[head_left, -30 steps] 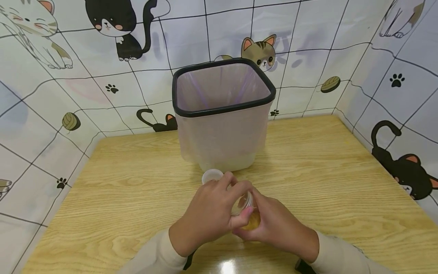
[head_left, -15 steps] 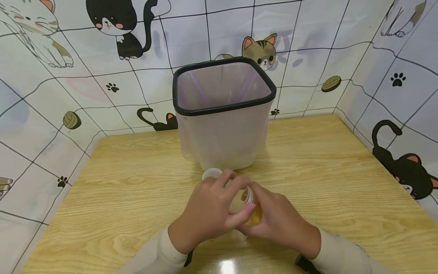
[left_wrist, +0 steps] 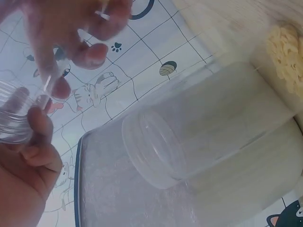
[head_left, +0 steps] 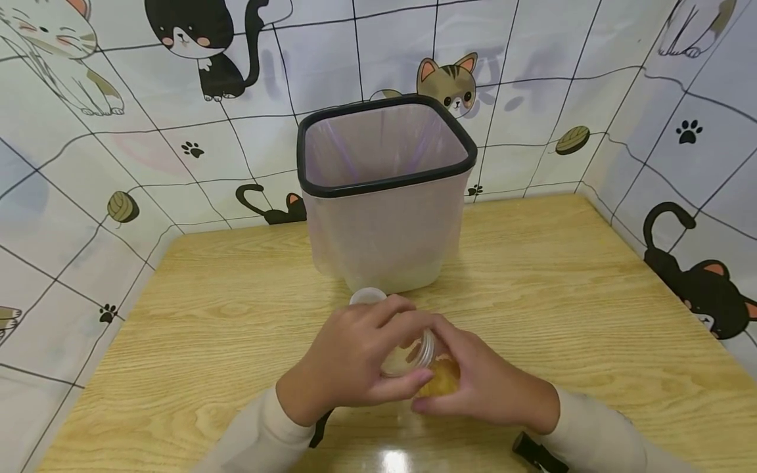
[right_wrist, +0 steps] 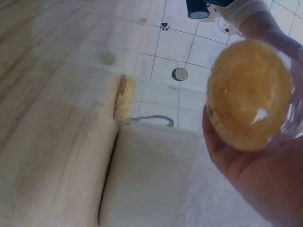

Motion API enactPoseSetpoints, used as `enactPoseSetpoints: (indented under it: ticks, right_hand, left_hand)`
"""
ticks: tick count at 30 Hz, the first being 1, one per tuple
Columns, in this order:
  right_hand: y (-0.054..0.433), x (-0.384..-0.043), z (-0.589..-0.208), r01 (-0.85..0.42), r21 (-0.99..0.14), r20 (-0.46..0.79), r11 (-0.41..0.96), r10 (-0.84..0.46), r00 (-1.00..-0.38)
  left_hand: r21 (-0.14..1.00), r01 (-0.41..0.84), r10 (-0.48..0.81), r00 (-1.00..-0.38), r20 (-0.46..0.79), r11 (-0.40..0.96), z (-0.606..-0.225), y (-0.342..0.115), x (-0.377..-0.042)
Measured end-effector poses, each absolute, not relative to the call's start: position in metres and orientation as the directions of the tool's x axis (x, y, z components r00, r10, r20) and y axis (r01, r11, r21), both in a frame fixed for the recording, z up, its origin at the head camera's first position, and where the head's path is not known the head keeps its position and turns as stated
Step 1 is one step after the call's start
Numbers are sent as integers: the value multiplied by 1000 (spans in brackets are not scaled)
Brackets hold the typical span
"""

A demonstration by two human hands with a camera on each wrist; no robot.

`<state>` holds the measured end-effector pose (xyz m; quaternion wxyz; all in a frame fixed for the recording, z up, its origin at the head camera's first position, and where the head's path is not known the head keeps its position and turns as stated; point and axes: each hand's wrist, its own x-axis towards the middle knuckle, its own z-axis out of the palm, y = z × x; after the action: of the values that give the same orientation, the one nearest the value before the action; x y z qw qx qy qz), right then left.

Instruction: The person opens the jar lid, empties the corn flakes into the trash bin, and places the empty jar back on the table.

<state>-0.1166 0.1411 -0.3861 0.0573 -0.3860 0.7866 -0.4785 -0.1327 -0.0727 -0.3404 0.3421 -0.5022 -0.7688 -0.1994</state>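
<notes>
Both hands meet around a small clear jar (head_left: 443, 380) in front of the bin. Orange-yellow contents sit at its bottom end, and its threaded mouth tilts left toward the left palm. My right hand (head_left: 493, 381) grips the jar's body; the round base (right_wrist: 251, 94) faces the right wrist camera. My left hand (head_left: 349, 351) bends over the mouth, thumb and forefinger at the rim. Fingertips gather by the ridged rim (left_wrist: 12, 116) in the left wrist view, with a clear bit between some of them. Part of the jar hides behind the fingers.
A taller clear jar (left_wrist: 213, 127) stands in front of the bin, with pale yellow pieces (left_wrist: 286, 56) at its bottom; its white round lid (head_left: 368, 295) peeks out behind the left hand. The black-rimmed bin (head_left: 384, 236) stands on the wooden table (head_left: 236, 309) near the patterned wall.
My left hand has shifted slightly left and my right hand slightly right, showing more of the jar's mouth and yellow contents. The bin and tall jar stay in place.
</notes>
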Motion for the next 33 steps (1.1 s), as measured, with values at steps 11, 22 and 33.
enactPoseSetpoints:
  ticks: [11,22,33]
  right_hand:
    - [140,-118,-387,-556,-824,308,107,-739,-599]
    - [140,-117,-389,-591,-791,336,158,-695,-636]
    - [140,-115,-390,-634,-746,363,202,-675,-642]
  left_hand:
    - [-32,916,635,-253,730,401,-342,-73,-132]
    - [10,894,623,-320,714,448,-346,-71,-131]
    - [24,883,632,-354,690,469,-346,-70,-130]
